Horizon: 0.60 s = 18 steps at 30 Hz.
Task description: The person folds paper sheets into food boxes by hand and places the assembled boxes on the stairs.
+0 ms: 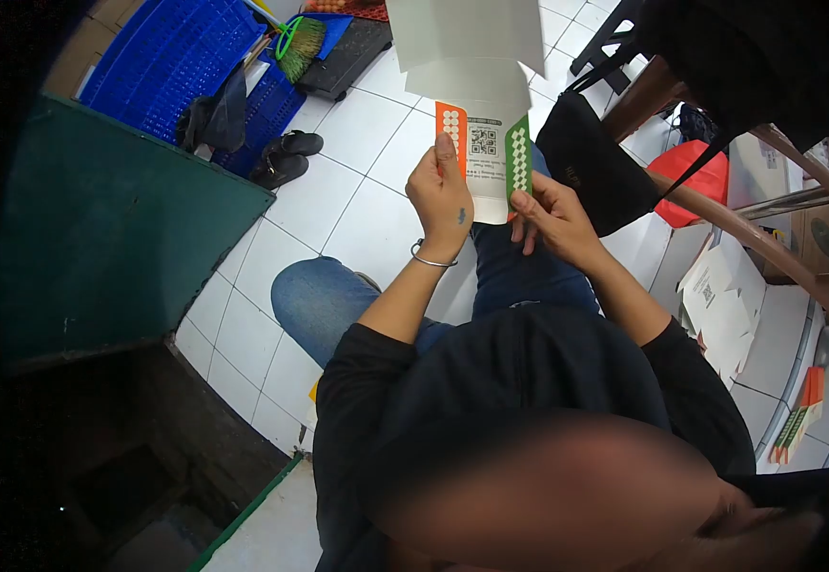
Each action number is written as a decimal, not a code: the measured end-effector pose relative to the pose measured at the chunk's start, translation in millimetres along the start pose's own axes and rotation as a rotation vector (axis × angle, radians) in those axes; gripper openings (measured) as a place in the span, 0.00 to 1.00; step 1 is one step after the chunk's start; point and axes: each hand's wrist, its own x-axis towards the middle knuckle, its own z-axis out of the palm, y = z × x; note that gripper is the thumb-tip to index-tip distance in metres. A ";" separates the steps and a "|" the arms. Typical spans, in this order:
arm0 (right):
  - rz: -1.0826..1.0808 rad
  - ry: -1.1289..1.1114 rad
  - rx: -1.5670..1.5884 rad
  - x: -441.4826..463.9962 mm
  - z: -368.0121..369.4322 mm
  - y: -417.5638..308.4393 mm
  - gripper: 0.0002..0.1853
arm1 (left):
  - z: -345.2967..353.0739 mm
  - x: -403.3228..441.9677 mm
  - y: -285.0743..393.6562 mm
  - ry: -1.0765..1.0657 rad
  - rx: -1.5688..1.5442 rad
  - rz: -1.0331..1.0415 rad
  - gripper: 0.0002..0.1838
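1. Nearest the camera is the person's own blurred head (576, 486), with the black top (529, 367) just beyond it; both lie on the near side of the hands.
2. The carton (476, 91), part-unfolded, is held between the two hands, its pale flaps reaching away beyond the fingertips. A QR code (484, 142) shows on the panel between the thumbs.
3. Counts: one carton in the hands, with one orange strip (450, 116) on the left hand's side and one green strip (519, 157) on the right hand's side; two dark shoes (286, 157) on the floor to the left of the left hand, and one green broom (300, 48) farther off. One black bag (595, 167) hangs just beside the right hand, and one red bag (695, 181) lies past it. Pale printed cards (715, 305) lie well to the right of that hand, too overlapped to count.
4. The left hand (440, 200) grips the carton's orange edge, thumb upward on the strip, a bracelet (431, 255) at the wrist.
5. The right hand (562, 221) pinches the near corner of the green edge, thumb on top, some fingers curled below.
6. Both forearms reach forward from the body, converging on the carton above the jeans (529, 276).
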 end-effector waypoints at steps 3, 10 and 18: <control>-0.010 0.114 -0.038 0.0 2.8 6.6 0.20 | 2.0 -7.5 3.9 -0.034 0.003 0.045 0.29; 0.056 0.146 0.051 0.0 4.1 13.5 0.20 | 1.6 -6.8 3.2 -0.050 0.061 0.039 0.28; -0.108 0.397 0.244 18.0 -39.9 13.4 0.24 | -12.3 15.1 -3.3 -0.390 0.207 -0.031 0.27</control>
